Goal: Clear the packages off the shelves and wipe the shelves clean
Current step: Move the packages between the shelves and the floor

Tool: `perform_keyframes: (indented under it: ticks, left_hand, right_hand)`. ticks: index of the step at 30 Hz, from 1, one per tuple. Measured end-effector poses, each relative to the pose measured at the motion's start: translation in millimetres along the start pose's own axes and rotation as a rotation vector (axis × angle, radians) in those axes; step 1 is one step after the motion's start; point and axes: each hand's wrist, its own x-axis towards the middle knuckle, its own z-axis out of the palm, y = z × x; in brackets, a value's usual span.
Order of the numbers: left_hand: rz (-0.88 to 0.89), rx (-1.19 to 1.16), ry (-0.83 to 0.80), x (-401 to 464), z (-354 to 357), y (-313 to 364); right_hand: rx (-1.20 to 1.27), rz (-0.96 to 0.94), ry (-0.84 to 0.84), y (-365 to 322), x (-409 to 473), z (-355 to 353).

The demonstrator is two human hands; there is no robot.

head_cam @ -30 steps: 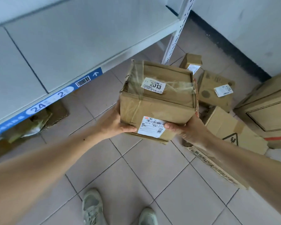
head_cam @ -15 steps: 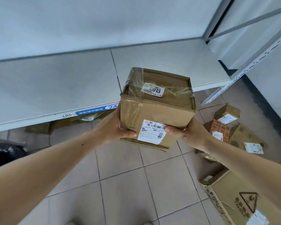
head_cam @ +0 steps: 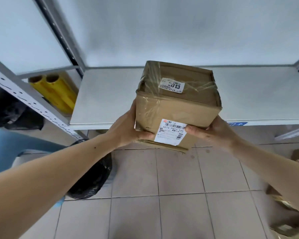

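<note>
Box: a brown cardboard box (head_cam: 178,104), wrapped in clear tape, was held up at the centre of the frame, in front of the shelf and clear of its board.
Labels: a white sticker reading 2013 (head_cam: 171,85) sat on the box's top face; a white barcode label (head_cam: 171,132) sat on the near face.
Left hand: the left hand (head_cam: 128,129) gripped the box's lower left corner, thumb curled onto the near face, the other fingers hidden behind the box.
Right hand: the right hand (head_cam: 212,130) gripped the lower right corner, thumb pressed against the edge of the barcode label.
Shelf: a white metal shelf (head_cam: 104,95) ran across the middle of the frame, its board bare where visible, with a blue strip (head_cam: 236,124) on its front edge at the right.
Upright: a white perforated post (head_cam: 33,104) slanted across the left of the frame.
Rolls: two yellow film rolls (head_cam: 57,91) lay side by side on the neighbouring shelf at centre left.
Bags: one black plastic bag (head_cam: 91,178) sat on the floor at lower centre-left; another (head_cam: 10,109) lay behind the post at far left.
Floor: beige tiles (head_cam: 176,173) filled the lower frame, with cardboard pieces (head_cam: 281,214) at the lower right edge.
</note>
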Motion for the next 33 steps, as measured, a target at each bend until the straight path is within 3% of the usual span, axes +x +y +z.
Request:
perform_keyframes:
  ticks: [14,23,33]
  left_hand:
    - [-0.231,-0.030,0.178,31,-120,-171]
    - [-0.336,-0.195,0.395,85,-130,-226]
    - [-0.363,-0.196,0.434,121,-148,-288]
  right_hand:
    - [-0.097,-0.116,-0.125,-99,156,158]
    - [-0.131,-0.149,-0.097,-109,234,209]
    - [-0.123,-0.180,-0.086,-105,282,260]
